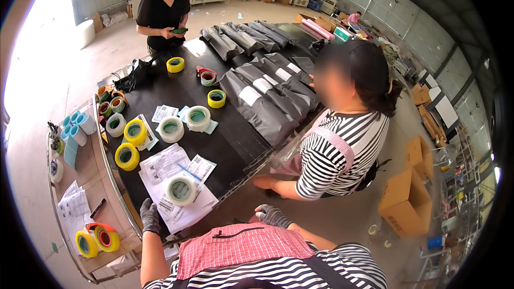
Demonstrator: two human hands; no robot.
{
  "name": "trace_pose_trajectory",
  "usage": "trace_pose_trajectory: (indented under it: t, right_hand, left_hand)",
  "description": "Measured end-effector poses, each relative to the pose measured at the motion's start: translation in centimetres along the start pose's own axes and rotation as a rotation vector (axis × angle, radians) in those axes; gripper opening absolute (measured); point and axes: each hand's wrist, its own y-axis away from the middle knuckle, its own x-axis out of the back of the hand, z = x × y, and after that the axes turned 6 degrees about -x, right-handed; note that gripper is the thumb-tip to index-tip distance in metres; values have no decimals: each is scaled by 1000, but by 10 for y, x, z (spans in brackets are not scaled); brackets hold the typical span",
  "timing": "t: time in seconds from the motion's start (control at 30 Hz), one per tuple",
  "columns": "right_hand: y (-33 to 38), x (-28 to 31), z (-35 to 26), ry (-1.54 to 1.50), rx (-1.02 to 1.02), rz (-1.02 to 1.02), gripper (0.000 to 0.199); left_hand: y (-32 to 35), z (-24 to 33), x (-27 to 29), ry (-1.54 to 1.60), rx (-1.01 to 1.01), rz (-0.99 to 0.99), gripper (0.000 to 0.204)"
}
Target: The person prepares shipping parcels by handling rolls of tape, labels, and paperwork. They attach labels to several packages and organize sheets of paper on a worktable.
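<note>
Papers (160, 168), one o'clock from my left hand (150, 215), may slide if I brush them; left fingers look together, right hand (272, 215) half-curled.

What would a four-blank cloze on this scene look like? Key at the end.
The glove on the left hand is ____ in colour.
On the white papers nearest that hand lies a roll of clear ____.
Left or right: the black pen lies to that hand's ____.
The co-worker in the striped top wears a black ____.

Missing words: gray; tape; left; cap.
</note>
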Motion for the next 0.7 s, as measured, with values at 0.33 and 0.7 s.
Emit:
trace_pose_trajectory:
  t: [0.33,0.7]
  right_hand:
    - [53,66,151,-216,-44,23,24]
    - [82,55,264,-195,-243,25,25]
  left_hand:
    - [136,43,-121,-7,-454,4,44]
    - [229,54,-208,-615,-552,-675,39]
